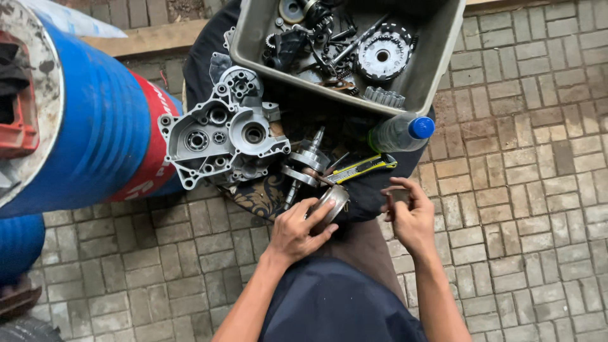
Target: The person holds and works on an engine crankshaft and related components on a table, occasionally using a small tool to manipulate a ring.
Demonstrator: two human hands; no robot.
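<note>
Brick paving [538, 158], dark cloth [202, 57] as work mat. Left hand [297, 231] grips a round steel piston [330, 201], shiny, dome up, at the cloth's near edge. Right hand [408, 212] half-curled, pinching something too small to tell. Crankshaft [304, 164], knife [361, 168] just beyond; crankcase [221, 136] left, tray [437, 69] behind. Bare paving right.

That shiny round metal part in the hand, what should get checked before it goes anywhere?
1. Left hand grips the round metal part: ok.
2. Right hand free of big things: ok; something tiny pinched in its fingers: cannot tell.
3. Crankshaft lies on the dark cloth, apart from the hands: ok.
4. Engine case half lies flat, open side up: ok.
5. Yellow utility knife blade tucked in: cannot tell.
6. Bottle capped: ok.
</note>
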